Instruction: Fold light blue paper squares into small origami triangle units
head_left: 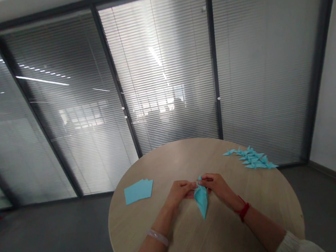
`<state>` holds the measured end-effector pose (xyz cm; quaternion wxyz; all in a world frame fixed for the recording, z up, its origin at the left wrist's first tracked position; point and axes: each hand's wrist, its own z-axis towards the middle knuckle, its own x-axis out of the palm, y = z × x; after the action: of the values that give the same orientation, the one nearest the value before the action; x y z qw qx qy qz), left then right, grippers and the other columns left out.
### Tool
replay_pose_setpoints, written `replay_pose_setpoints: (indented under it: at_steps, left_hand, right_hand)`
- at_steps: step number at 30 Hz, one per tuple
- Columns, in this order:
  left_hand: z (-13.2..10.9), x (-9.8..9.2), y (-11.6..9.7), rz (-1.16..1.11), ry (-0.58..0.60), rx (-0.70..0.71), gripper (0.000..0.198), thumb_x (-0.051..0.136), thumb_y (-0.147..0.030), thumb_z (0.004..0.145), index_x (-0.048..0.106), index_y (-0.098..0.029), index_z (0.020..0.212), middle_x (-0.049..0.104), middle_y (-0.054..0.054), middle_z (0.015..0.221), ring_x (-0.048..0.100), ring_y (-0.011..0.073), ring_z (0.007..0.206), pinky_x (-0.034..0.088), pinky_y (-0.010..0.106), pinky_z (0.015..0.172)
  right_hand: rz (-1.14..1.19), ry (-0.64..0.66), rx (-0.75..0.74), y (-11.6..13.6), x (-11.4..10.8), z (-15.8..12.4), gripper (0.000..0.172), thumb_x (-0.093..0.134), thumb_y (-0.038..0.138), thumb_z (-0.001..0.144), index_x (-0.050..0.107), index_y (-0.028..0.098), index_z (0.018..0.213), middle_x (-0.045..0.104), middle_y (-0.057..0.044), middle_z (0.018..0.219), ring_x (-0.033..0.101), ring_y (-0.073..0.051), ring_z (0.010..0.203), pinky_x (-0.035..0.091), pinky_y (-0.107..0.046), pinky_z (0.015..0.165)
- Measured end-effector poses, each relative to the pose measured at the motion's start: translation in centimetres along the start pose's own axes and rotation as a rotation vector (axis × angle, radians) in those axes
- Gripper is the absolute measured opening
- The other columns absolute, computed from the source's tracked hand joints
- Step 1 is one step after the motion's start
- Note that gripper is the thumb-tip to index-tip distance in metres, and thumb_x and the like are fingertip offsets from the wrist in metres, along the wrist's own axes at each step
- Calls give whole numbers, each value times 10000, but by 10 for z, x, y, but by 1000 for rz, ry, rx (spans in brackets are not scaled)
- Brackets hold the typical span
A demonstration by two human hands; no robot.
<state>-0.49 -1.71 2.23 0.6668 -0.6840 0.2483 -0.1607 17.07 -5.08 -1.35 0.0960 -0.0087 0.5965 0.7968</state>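
A partly folded sheet of blue origami paper (201,200) is held over the middle of the round table, its long point toward me. My left hand (185,189) grips its left upper edge, with some fingers lying behind the paper. At the upper right edge, my right hand (214,182) pinches the paper between thumb and fingers. A short narrow tip of the paper sticks up between the two hands. The fingers behind the paper are partly hidden.
Fanned blue paper sheets (138,191) lie on the left of the round wooden table (183,152). Several folded blue paper cranes (253,158) stand clustered near its right edge. Behind the table is a glass partition with blinds (167,69).
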Motion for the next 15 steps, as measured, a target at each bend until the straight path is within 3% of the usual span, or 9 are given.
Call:
replay_pose_setpoints:
  at_steps: [6,12,15]
  left_hand:
    - [7,-2,8,9,0,45,464,817,-457,439,582,-129,668,587,-27,556,544,101,513,442,231,544]
    - [10,-4,13,-62,18,76,498,832,-401,444,535,-148,753,617,-24,596,576,109,522,480,247,544]
    - [8,-3,11,-56,35,78,520,830,-399,454,572,-136,821,632,-10,616,590,123,544,494,267,565]
  right_hand:
    - [-39,47,-2,7,3,-4,431,648,556,667,666,129,717,566,6,563,466,-98,465,349,-191,426]
    - [-33,64,-65,15,2,-7,444,562,546,751,616,135,591,544,3,542,490,-111,495,382,-204,476]
    - [-31,67,-68,12,0,-6,410,589,526,738,656,131,656,584,-8,587,514,-121,533,402,-209,510]
